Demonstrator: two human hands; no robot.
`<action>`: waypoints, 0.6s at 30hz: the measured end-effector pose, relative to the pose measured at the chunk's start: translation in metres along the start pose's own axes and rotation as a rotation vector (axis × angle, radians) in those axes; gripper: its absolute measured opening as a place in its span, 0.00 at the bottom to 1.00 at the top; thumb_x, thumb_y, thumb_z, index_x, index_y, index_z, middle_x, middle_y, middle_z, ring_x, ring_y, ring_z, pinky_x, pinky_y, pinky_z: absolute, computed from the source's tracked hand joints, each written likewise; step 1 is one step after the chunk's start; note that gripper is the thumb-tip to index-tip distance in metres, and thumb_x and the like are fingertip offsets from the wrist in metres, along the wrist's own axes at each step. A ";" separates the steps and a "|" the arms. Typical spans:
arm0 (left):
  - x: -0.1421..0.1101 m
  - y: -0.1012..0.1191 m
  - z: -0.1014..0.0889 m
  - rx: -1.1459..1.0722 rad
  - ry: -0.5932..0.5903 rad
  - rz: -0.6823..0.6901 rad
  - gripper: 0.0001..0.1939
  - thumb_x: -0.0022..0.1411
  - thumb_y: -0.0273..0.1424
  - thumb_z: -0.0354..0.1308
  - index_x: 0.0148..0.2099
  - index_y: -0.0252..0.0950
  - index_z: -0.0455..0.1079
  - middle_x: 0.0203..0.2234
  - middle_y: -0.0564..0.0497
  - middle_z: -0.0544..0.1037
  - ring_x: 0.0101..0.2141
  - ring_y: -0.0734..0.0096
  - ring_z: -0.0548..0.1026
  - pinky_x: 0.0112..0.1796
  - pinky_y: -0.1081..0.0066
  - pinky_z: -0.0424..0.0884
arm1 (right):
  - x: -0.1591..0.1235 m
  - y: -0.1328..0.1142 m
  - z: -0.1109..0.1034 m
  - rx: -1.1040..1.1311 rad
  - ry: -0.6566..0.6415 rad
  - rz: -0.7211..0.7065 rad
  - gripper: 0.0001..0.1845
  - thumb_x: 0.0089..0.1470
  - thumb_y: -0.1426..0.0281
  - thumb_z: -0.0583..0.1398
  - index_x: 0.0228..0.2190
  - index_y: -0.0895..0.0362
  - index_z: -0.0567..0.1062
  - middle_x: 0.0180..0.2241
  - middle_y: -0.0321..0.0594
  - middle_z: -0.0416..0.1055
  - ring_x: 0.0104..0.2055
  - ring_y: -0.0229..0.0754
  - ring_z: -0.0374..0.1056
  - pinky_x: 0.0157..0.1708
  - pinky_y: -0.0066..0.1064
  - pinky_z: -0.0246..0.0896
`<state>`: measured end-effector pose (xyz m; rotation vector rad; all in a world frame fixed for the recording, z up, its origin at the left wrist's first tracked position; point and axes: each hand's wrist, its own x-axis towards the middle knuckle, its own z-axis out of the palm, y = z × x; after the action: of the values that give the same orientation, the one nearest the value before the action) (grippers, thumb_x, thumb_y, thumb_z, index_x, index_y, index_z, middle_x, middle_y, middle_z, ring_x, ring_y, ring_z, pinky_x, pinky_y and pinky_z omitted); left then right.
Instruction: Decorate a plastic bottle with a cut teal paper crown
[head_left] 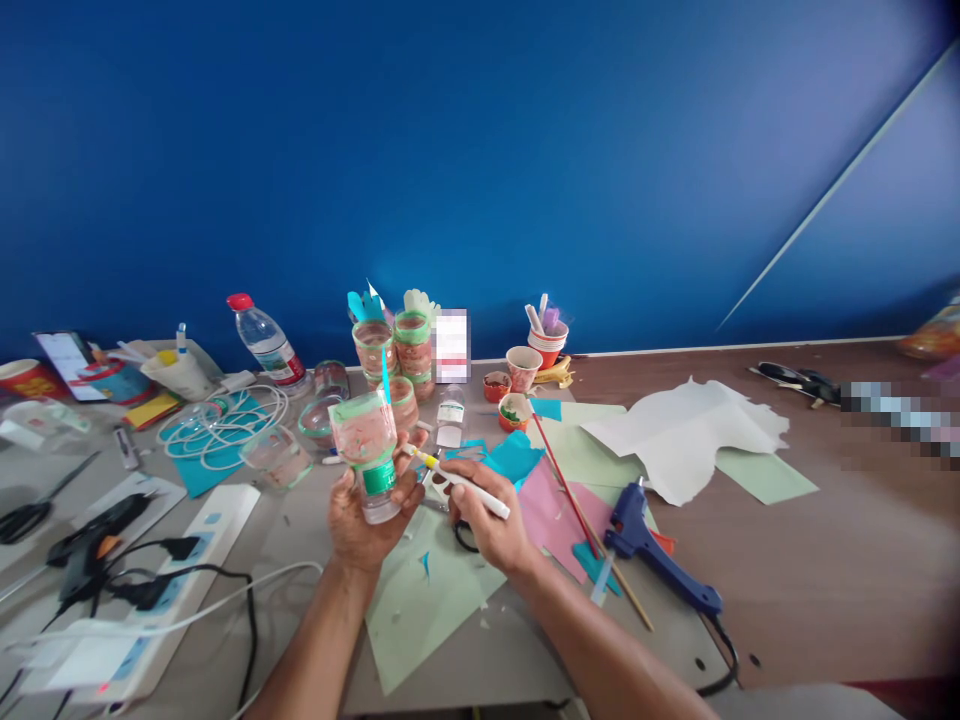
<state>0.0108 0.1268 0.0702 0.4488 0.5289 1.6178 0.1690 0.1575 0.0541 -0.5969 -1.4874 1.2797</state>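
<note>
My left hand (356, 530) is wrapped round a cut plastic bottle piece (363, 430) with a green label, its wider part upward and a blue paper strip (385, 375) standing up at its rim. In my right hand (491, 525) is a white marker pen (480, 494) with a yellow band. The marker's tip points left toward the bottle piece; whether it touches cannot be made out. Just under my right hand shows a black scissors handle (466, 537), partly hidden. Below both hands lies a pale green paper sheet (420, 610) with small scraps on it.
A blue glue gun (660, 555) lies at right beside a thin wooden stick (631, 595). Torn white paper (682, 435) spreads behind it. On the left are a white power strip (202, 560), a black glue gun (97, 540) and cables. Decorated bottle cups (412, 345) stand behind.
</note>
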 end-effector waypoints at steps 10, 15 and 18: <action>-0.003 -0.007 0.002 0.143 -0.029 -0.067 0.34 0.47 0.46 0.59 0.56 0.39 0.68 0.46 0.43 0.75 0.20 0.79 0.60 0.28 0.66 0.63 | 0.002 -0.002 0.000 -0.093 0.010 -0.035 0.16 0.60 0.61 0.53 0.42 0.56 0.75 0.24 0.37 0.71 0.21 0.36 0.65 0.23 0.28 0.61; -0.004 -0.011 0.001 0.154 -0.061 -0.076 0.34 0.47 0.45 0.58 0.57 0.40 0.67 0.46 0.43 0.76 0.19 0.79 0.59 0.28 0.66 0.61 | 0.002 0.002 -0.002 -0.138 0.033 -0.071 0.18 0.62 0.60 0.51 0.41 0.57 0.75 0.18 0.34 0.68 0.22 0.38 0.66 0.29 0.32 0.64; -0.004 -0.013 -0.003 0.179 -0.074 -0.086 0.35 0.47 0.45 0.57 0.57 0.39 0.67 0.41 0.43 0.77 0.20 0.77 0.60 0.30 0.65 0.61 | 0.003 0.007 -0.002 -0.152 0.027 -0.098 0.18 0.63 0.60 0.50 0.42 0.56 0.75 0.18 0.35 0.70 0.24 0.39 0.67 0.31 0.33 0.64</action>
<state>0.0199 0.1234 0.0602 0.6085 0.6316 1.4722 0.1684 0.1628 0.0485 -0.6298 -1.5820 1.0867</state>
